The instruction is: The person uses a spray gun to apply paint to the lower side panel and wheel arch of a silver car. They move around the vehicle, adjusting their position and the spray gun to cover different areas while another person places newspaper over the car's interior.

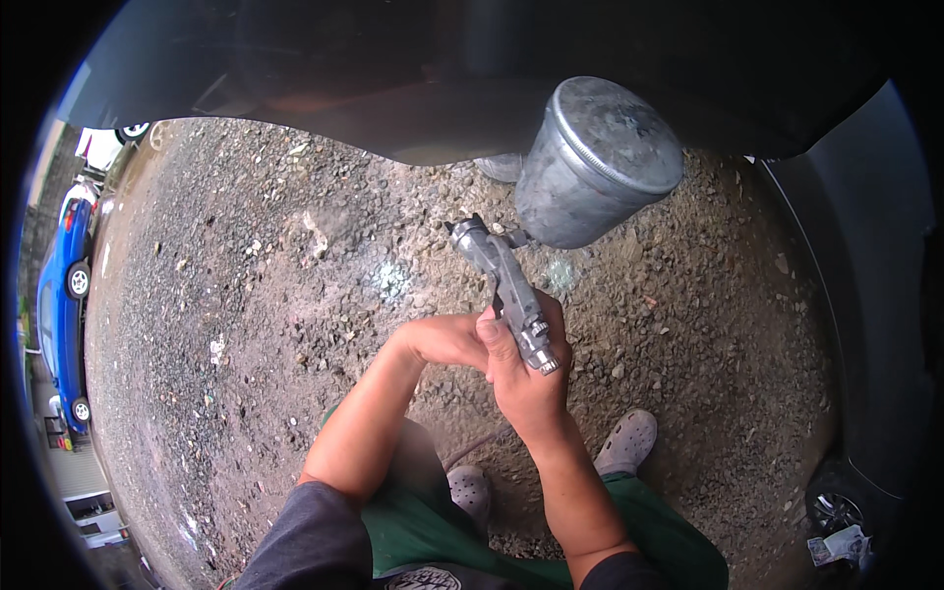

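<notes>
Right hand [526,379]: your fingers wrap the spray gun [506,285] handle, cup [595,162] at one o'clock.
Left hand [447,339]: pressed against it, grip unclear.

Gravel ground [246,295] bears two grey clogs [626,442] and a blue car [61,295].

A dull silver-grey metal spray gun [511,290] carries a matching grey cup [595,162], mottled with darker smudges. Below it the gravel ground [246,295] is speckled brown and grey, with a pale whitish patch near the middle. The person wears green trousers [433,526], dark grey sleeves [305,536] and light grey perforated clogs [627,442], and a bright blue car [61,295] stands at the left edge.
</notes>
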`<state>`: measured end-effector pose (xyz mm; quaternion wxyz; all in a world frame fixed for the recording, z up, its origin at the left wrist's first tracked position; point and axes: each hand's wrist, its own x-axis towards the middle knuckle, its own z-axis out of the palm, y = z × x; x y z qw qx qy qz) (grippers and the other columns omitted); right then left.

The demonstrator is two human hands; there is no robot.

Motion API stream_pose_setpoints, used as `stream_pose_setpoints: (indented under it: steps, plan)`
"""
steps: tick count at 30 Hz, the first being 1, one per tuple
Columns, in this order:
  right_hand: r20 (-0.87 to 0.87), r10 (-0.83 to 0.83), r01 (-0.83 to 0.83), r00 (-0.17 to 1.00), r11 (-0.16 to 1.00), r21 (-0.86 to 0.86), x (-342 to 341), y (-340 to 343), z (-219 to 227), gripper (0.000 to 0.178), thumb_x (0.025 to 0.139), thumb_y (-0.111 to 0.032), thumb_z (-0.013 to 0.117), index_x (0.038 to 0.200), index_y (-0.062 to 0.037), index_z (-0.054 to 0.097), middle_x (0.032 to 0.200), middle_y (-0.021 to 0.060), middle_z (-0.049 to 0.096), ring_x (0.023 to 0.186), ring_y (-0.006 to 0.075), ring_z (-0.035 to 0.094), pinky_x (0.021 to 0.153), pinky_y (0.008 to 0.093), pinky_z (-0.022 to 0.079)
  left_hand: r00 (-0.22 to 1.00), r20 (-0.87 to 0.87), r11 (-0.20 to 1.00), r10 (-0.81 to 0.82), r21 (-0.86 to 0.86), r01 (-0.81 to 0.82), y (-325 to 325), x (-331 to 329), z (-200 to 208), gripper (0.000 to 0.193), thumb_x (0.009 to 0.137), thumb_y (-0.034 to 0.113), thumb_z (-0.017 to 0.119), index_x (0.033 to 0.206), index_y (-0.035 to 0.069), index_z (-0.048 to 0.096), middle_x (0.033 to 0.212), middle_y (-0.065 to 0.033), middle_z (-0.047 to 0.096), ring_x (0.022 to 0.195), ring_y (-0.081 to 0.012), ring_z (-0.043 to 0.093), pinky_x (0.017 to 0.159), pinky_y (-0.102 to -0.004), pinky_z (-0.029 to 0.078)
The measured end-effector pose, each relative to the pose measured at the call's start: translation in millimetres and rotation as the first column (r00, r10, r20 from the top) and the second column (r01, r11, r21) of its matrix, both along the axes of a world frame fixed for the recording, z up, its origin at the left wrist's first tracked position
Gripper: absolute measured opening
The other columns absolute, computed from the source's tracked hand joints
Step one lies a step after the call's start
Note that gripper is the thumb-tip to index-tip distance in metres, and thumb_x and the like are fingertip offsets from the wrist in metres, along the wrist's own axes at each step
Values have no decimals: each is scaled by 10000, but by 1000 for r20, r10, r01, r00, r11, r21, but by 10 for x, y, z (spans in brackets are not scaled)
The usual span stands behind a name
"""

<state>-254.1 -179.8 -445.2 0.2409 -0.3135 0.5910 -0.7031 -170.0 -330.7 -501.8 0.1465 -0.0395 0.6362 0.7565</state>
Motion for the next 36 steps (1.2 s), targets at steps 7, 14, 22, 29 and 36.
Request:
stream_pose_setpoints:
  steps: [7,14,22,29,36]
  plan:
    - [-116,98,-107,988,992,-67,-26,-47,2,330,1000,-193,691,1229,20,587,1016,81,705,568,52,522,497,214,433,998,-56,997,11,-72,-15,-98,140,-55,198,898,161,749,1004,6,683,903,-97,704,891,-195,683,783,-352,545]
    - [11,75,-74,997,996,-59,-62,26,-64,333,990,-213,711,1207,12,597,996,100,707,794,148,645,700,285,510,998,59,1000,-10,-18,11,1,-1,11,168,935,163,745,984,17,677,935,-49,691,918,-154,645,864,-336,512]
    - [122,-88,80,989,994,73,-228,141,-186,289,991,-166,709,1192,15,605,951,79,687,725,134,632,664,290,519,993,94,985,-74,165,58,204,-238,7,144,968,166,711,929,53,630,990,26,637,1004,-81,550,949,-306,458]
    - [128,-13,12,992,1000,2,-328,178,-91,229,1049,-185,610,1145,22,607,1062,100,706,533,48,505,487,217,409,970,221,992,-103,-49,117,239,-390,-19,182,988,216,627,957,37,636,1005,-12,652,1018,-113,567,961,-319,458]
    - [195,-21,26,981,999,-19,-358,171,-146,200,1009,-144,678,1121,6,608,857,42,647,522,60,509,466,237,411,958,269,967,-98,-202,155,262,-445,-272,286,968,214,622,1141,-9,669,1082,-109,711,1083,-202,630,996,-358,472]
